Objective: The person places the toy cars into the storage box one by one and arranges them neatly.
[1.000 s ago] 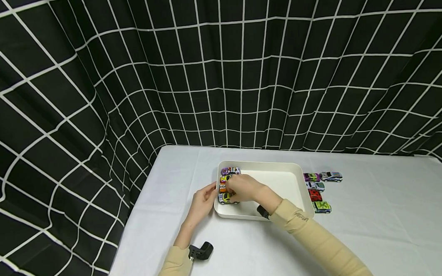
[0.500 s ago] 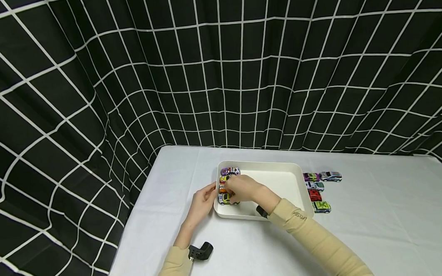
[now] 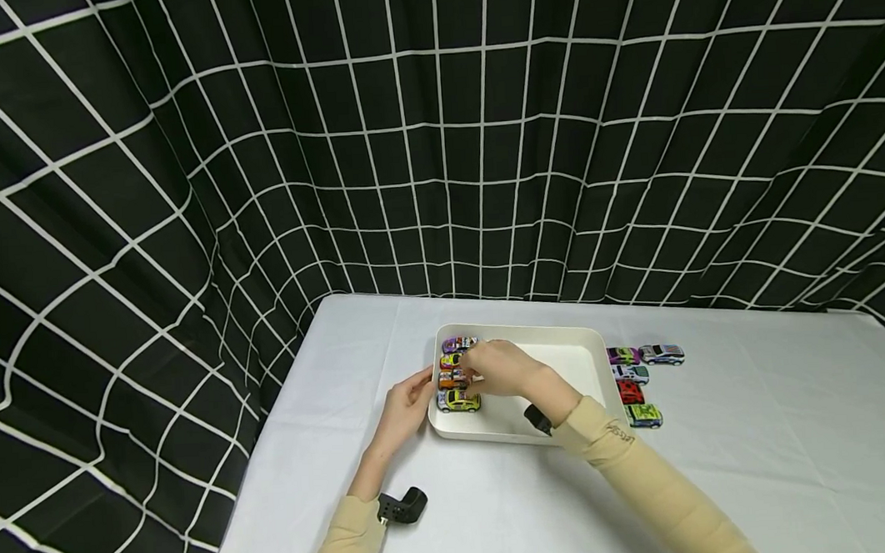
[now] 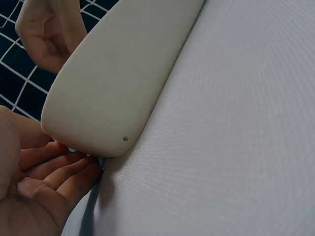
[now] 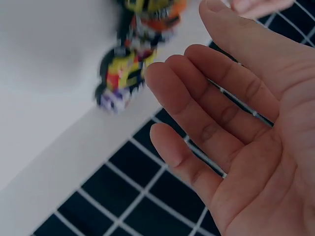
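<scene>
A white tray [image 3: 551, 338] holds several small toy cars in a row along its left end. Among them are a purple-and-white toy car [image 3: 458, 343], a yellow-and-red toy car [image 3: 450, 360], an orange toy car [image 3: 454, 379] and a yellow toy car [image 3: 458, 402]. Just right of this row, my right hand [image 3: 503, 368] hovers over the tray; its wrist view shows loosely bent fingers with nothing between them. My left hand [image 3: 407, 404] touches the outside of the tray's left end. In the left wrist view, its fingers [image 4: 74, 172] lie against the tray's corner.
Right of the tray, several more toy cars lie on the white tablecloth: a purple-and-green one [image 3: 623, 355], a silver one [image 3: 662, 354], a light-blue one [image 3: 631, 373], a red one [image 3: 631, 393] and a green one [image 3: 643, 415]. A black gridded curtain [image 3: 483, 182] hangs behind.
My right hand has lifted off the cars and shifted slightly right, uncovering more of the orange and yellow toy cars. My left hand stays at the tray's end.
</scene>
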Demonstrator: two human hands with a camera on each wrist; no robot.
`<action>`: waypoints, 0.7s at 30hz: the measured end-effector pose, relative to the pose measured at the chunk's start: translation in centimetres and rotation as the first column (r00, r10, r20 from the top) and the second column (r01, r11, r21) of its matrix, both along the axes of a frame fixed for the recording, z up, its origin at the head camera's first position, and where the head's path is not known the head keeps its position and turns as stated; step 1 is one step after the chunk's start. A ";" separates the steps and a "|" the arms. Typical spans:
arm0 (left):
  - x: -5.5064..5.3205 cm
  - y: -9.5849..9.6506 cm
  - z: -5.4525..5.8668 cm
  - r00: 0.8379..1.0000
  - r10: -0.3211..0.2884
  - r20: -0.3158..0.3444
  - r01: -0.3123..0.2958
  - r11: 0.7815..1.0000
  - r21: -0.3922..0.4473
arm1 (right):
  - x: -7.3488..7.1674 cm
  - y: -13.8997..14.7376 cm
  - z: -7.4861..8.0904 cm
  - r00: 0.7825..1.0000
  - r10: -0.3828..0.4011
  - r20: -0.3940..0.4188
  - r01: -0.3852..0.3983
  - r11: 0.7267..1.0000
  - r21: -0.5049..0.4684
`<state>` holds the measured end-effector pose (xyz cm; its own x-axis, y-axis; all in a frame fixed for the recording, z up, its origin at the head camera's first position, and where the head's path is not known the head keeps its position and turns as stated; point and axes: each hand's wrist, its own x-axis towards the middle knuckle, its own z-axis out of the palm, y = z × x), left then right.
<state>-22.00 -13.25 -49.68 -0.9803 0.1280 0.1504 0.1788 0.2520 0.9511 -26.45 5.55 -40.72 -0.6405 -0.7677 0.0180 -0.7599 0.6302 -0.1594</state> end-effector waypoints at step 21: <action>1.9 0.6 3.7 1.000 -0.006 0.018 0.006 1.000 -0.016 | 0.2 13.1 1.5 0.974 -0.179 -0.142 0.165 0.981 -0.105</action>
<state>-20.09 -12.62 -46.03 -0.9820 0.1364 0.1303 0.1630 0.2665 0.9499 -26.22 18.68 -39.18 -0.7473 -0.6370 0.1891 -0.6611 0.7415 -0.1148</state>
